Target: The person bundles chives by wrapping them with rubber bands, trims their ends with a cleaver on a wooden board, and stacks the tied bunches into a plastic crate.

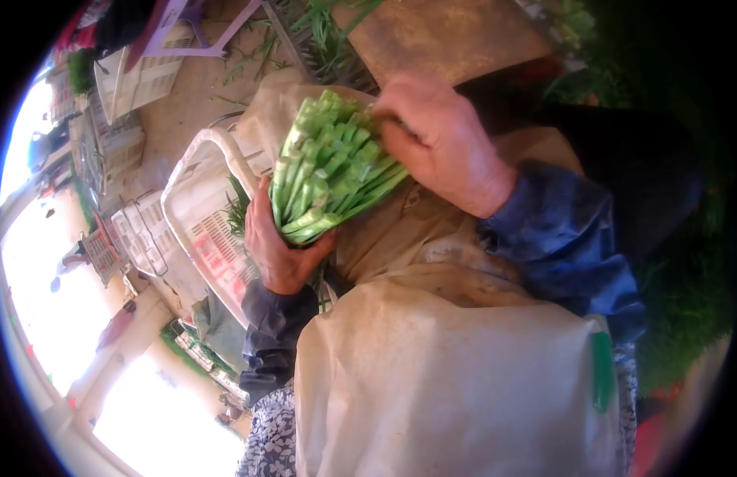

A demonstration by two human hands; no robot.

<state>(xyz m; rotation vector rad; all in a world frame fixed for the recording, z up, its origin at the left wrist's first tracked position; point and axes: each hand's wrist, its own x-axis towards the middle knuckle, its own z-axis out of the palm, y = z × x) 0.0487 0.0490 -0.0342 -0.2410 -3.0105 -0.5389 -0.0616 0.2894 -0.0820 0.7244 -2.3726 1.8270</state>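
Note:
A thick bunch of green vegetable stalks (328,163), with pale cut ends facing up, is held above my lap. My left hand (277,246) wraps round its lower left side, thumb and fingers gripping it. At the bunch's upper right edge is my right hand (444,147), its fingers curled and slightly blurred. Whatever lies between those fingertips is hidden. Beneath both hands spreads a stained, pale apron (456,374) that covers my lap.
A white plastic basket (177,199) with leaves inside stands to the left. Ahead is a brown board (448,36), with loose greens (324,36) beside it. A lilac plastic stool (197,32) and more white crates (141,79) stand farther off. Dark green foliage (682,334) lies at right.

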